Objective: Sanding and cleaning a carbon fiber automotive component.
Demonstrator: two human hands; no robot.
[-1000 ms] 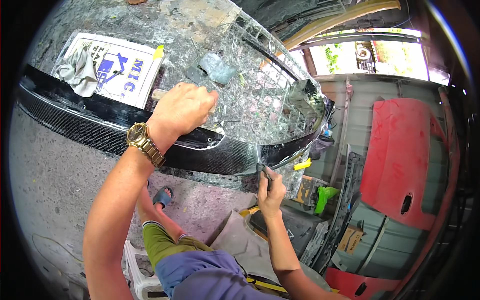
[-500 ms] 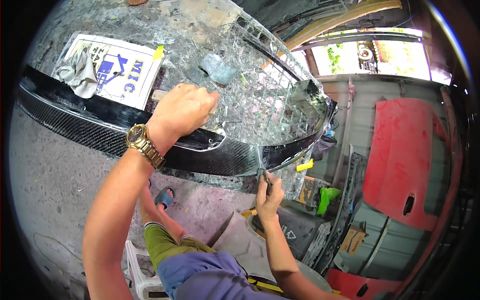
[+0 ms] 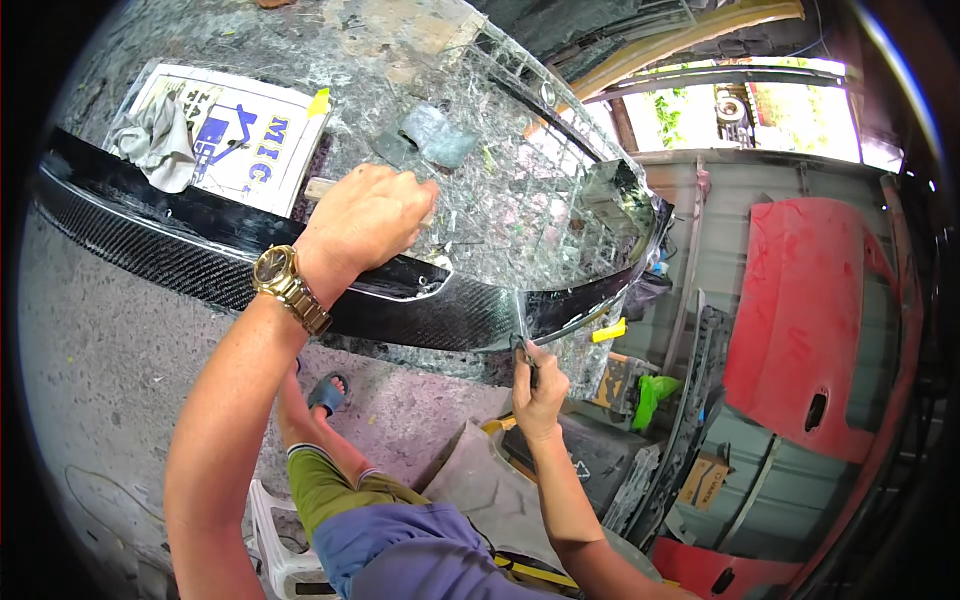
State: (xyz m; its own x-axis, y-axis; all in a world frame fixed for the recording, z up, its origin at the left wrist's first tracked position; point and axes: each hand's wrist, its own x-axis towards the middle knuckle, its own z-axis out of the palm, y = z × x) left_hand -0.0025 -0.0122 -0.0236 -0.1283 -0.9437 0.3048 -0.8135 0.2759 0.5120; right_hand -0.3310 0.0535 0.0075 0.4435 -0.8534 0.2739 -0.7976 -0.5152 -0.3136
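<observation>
Hands (image 3: 365,215) on glossy woven-carbon curved strip (image 3: 200,255)

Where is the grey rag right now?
In the head view, the grey rag lies at upper left on the white printed sheet, just beyond the black carbon-fibre strip, left of the left hand.

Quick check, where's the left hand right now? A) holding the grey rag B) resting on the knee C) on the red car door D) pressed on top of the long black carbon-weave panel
D: the left hand lies flat on the upper edge of the carbon-weave panel, while the grey rag lies untouched on the printed sheet and the red door stands far off to the right.
</observation>
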